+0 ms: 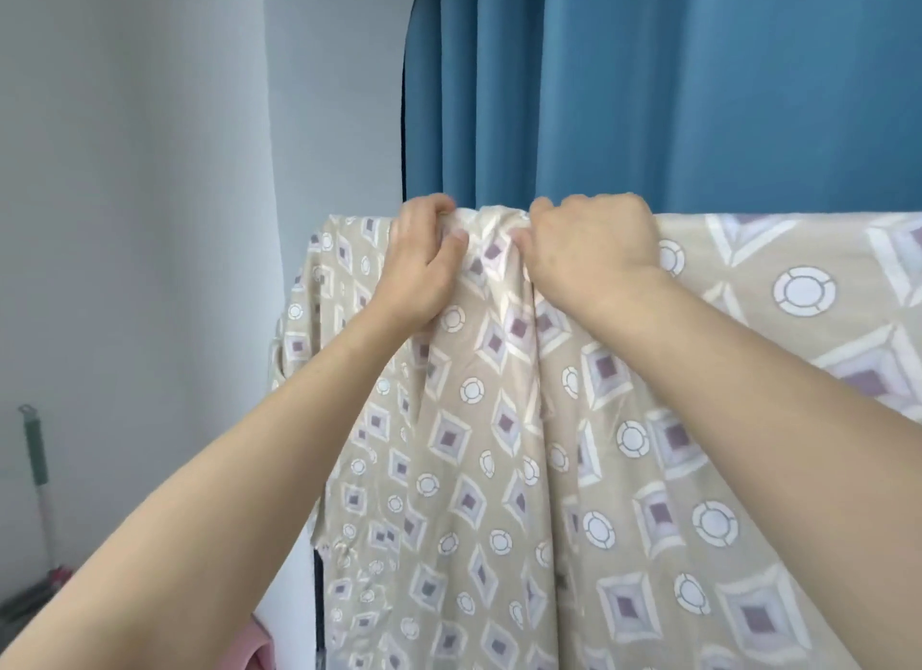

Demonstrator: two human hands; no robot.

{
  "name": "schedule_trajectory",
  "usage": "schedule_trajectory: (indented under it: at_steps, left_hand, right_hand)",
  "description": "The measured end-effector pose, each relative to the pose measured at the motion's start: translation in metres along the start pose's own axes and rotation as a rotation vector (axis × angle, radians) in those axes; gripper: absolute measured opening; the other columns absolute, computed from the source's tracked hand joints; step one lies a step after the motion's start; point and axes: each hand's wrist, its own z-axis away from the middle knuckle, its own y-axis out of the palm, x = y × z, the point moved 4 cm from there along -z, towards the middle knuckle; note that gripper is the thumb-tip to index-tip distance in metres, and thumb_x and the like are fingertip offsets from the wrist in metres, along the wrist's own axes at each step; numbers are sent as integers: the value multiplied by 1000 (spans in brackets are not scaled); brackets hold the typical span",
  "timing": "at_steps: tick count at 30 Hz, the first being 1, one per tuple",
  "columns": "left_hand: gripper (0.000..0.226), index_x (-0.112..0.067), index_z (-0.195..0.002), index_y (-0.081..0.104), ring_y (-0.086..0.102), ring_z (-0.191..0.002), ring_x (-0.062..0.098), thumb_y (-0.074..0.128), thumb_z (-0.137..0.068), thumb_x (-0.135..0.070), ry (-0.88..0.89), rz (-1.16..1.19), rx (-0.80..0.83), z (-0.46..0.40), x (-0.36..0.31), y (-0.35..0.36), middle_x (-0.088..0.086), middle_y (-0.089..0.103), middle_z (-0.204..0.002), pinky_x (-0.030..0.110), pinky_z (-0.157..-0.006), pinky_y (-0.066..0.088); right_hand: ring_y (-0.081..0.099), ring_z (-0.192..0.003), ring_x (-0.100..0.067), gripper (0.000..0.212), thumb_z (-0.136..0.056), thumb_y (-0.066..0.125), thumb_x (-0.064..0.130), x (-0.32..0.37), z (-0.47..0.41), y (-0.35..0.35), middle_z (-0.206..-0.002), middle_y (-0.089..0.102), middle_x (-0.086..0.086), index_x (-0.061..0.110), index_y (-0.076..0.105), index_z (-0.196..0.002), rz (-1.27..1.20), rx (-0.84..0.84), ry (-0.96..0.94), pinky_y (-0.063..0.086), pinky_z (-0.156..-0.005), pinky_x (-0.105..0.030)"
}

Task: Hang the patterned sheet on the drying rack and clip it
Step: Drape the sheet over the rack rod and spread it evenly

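Observation:
The patterned sheet [499, 445], beige with white circles and purple-centred diamonds, hangs draped over the top of the drying rack, which it hides entirely. My left hand [424, 265] grips a bunched fold at the sheet's top edge. My right hand [593, 245] is closed on the same bunched fold just to the right, the two hands a few centimetres apart. The sheet lies flat along the top to the right and falls in folds below my hands. No clip is visible.
A blue curtain [648, 85] hangs right behind the sheet. A pale wall [149, 170] fills the left side. A mop handle [37, 460] leans at the lower left, and something pink [257, 644] shows at the bottom.

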Motion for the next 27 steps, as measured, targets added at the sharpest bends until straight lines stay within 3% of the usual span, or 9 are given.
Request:
schedule_trajectory:
  at_steps: [2, 5, 7, 9, 12, 15, 20, 24, 27]
  left_hand:
    - [48, -19, -133, 36, 32, -126, 13, 52, -92, -39, -86, 33, -40, 37, 22, 8, -5, 33, -127, 27, -108, 27]
    - [70, -30, -135, 26, 38, -126, 11, 61, -82, -59, -367, 135, 208, 97, 63, 37, -6, 37, -132, 28, -105, 32]
    - [59, -23, -125, 35, 57, -104, 10, 64, -84, -56, -620, 216, 352, 129, 81, 52, -5, 56, -115, 29, -91, 44]
    - [30, -11, -96, 51, 58, -64, 11, 55, -96, -41, -817, 189, 479, 150, 87, 58, 2, 60, -79, 26, -64, 46]
    - [40, -4, -78, 55, 58, -44, 20, 42, -102, -33, -952, 124, 555, 159, 82, 53, 12, 58, -59, 27, -48, 48]
    - [37, 1, -81, 57, 63, -46, 24, 40, -102, -25, -1016, 299, 284, 136, 74, 31, 15, 60, -63, 33, -50, 58]
    - [34, -16, -75, 58, 52, -46, 10, 35, -100, -17, -847, 427, -229, 46, 31, -34, -7, 59, -51, 18, -42, 40]
    - [25, -21, -78, 58, 56, -62, 16, 40, -94, -24, -697, 336, -291, -27, 6, -75, -4, 60, -66, 24, -58, 44]
    - [23, -26, -78, 59, 44, -53, 11, 41, -91, -19, -631, 263, -248, -57, -4, -81, -2, 49, -67, 17, -43, 36]
  right_hand:
    - [43, -66, -25, 20, -99, 35, 28, -4, 5, 2, -74, 43, -4, 15, 48, -93, 29, -17, 32, 22, -55, -32]
    - [39, -68, -25, 20, -98, 35, 31, -2, 10, 2, -77, 39, -7, 15, 37, -86, 48, -51, 41, 23, -64, -35]
    - [38, -68, -25, 17, -96, 40, 31, 1, 11, 1, -78, 38, -7, 16, 38, -88, 56, -70, 33, 23, -64, -36]
    - [37, -69, -24, 14, -94, 44, 30, 3, 12, 1, -79, 41, -8, 16, 45, -94, 61, -73, 30, 23, -64, -36]
    - [37, -71, -25, 17, -93, 44, 28, 5, 13, -2, -90, 54, -9, 14, 50, -102, 70, -73, 11, 23, -66, -36]
    - [38, -72, -25, 20, -92, 43, 25, 2, 13, -7, -97, 57, -10, 13, 50, -106, 74, -66, 2, 25, -67, -36]
    - [39, -73, -25, 22, -93, 39, 27, -9, 12, -6, -99, 57, -9, 14, 51, -106, 27, 22, 30, 26, -67, -35]
    - [43, -77, -26, 29, -95, 37, 36, -15, 9, -8, -103, 58, -8, 14, 52, -107, -43, 94, 42, 27, -68, -34]
    - [54, -93, -27, 39, -96, 32, 42, -14, 3, -13, -109, 58, -9, 14, 55, -112, -122, 141, 63, 27, -70, -35]
